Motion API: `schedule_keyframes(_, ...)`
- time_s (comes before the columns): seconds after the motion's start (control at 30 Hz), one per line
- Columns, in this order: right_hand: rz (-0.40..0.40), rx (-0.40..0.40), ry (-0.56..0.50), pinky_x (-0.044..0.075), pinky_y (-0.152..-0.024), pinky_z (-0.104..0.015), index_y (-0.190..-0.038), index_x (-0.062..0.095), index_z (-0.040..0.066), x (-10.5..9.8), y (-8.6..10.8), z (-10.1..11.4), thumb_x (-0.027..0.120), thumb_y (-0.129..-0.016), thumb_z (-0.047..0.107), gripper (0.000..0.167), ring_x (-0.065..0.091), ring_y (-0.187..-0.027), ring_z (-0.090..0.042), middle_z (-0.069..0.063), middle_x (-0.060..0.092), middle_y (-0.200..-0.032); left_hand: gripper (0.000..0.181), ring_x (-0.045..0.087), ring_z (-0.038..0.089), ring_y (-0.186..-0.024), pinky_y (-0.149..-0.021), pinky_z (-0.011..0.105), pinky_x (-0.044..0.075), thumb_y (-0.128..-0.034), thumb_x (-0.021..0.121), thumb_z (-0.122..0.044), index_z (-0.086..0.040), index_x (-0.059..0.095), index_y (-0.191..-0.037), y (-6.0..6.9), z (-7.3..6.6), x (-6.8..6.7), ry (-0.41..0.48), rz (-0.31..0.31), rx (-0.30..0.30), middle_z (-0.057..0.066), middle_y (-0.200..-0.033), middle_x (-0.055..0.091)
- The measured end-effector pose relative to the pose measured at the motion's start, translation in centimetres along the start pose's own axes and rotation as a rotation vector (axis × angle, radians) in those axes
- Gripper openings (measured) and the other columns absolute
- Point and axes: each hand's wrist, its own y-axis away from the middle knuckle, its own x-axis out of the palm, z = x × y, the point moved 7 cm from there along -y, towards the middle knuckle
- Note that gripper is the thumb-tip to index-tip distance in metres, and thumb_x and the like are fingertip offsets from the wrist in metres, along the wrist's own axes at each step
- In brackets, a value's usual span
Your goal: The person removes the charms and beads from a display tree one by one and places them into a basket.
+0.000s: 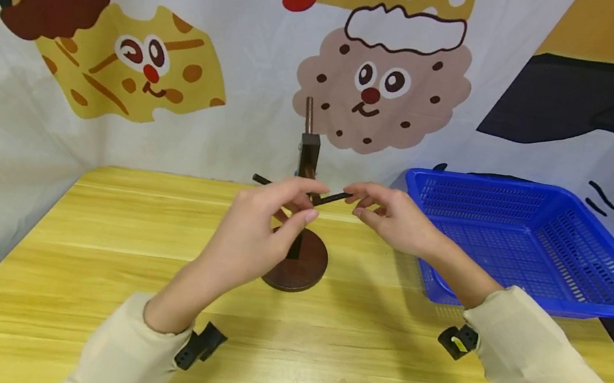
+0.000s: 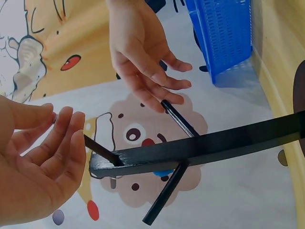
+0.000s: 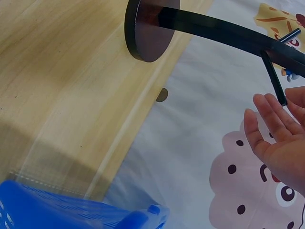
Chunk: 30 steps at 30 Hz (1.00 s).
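Note:
A dark upright post [image 1: 310, 155] stands on a round brown base [image 1: 307, 266], with thin black rods sticking out of it. My left hand [image 1: 254, 230] is in front of the post; in the left wrist view my left hand [image 2: 43, 162] pinches the front rod [image 2: 102, 150], partly hidden behind its fingers. At the end of the right-hand rod [image 1: 333, 198], my right hand [image 1: 399, 220] has its fingertips touching the tip, fingers loosely spread. The right wrist view shows this rod [image 3: 273, 78] beside my right hand [image 3: 281, 138]. Another rod [image 2: 164, 193] points away on the opposite side, untouched.
A blue plastic basket [image 1: 598, 310] sits at the right side of the wooden table [image 1: 314, 369]. Behind the table hangs a cloth [image 1: 259, 75] printed with cartoon figures. A copper-coloured rod [image 1: 310, 115] rises from the top of the post.

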Motion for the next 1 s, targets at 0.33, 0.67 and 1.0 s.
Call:
schedule_keyframes(0.33,-0.001,0.000,-0.005,0.048,-0.076,-0.041,-0.121,0.055,0.000,0.01,-0.01,-0.01,0.050,-0.090,-0.003,0.032,0.058,-0.093,-0.023,-0.013,0.062,-0.107,0.023,0.060,0.012,-0.078,-0.063,0.023,0.048,-0.0877,0.059,-0.002,-0.004,0.063,-0.111,0.04,0.14,0.27,-0.026,0.019,-0.020,0.004,-0.088,0.065)
schedule_keyframes(0.67,0.000,-0.001,-0.005,0.048,-0.077,-0.041,-0.121,0.055,0.002,0.01,0.05,0.03,0.050,-0.090,-0.002,0.032,0.058,-0.093,-0.023,-0.013,0.062,-0.107,0.021,0.060,0.013,-0.080,-0.064,0.023,0.048,-0.0882,0.059,-0.005,-0.002,0.063,-0.108,-0.08,0.01,0.26,-0.033,0.018,-0.009,0.004,-0.090,0.065)
schedule_keyframes(1.0,0.003,-0.002,-0.009,0.047,-0.078,-0.041,-0.122,0.054,0.001,0.00,0.23,0.11,0.049,-0.091,-0.002,0.032,0.058,-0.095,-0.024,-0.014,0.062,-0.108,0.019,0.060,0.012,-0.080,-0.065,0.024,0.048,-0.0890,0.058,-0.005,-0.004,0.064,-0.106,-0.19,0.07,0.14,-0.034,0.016,0.005,0.003,-0.090,0.066)
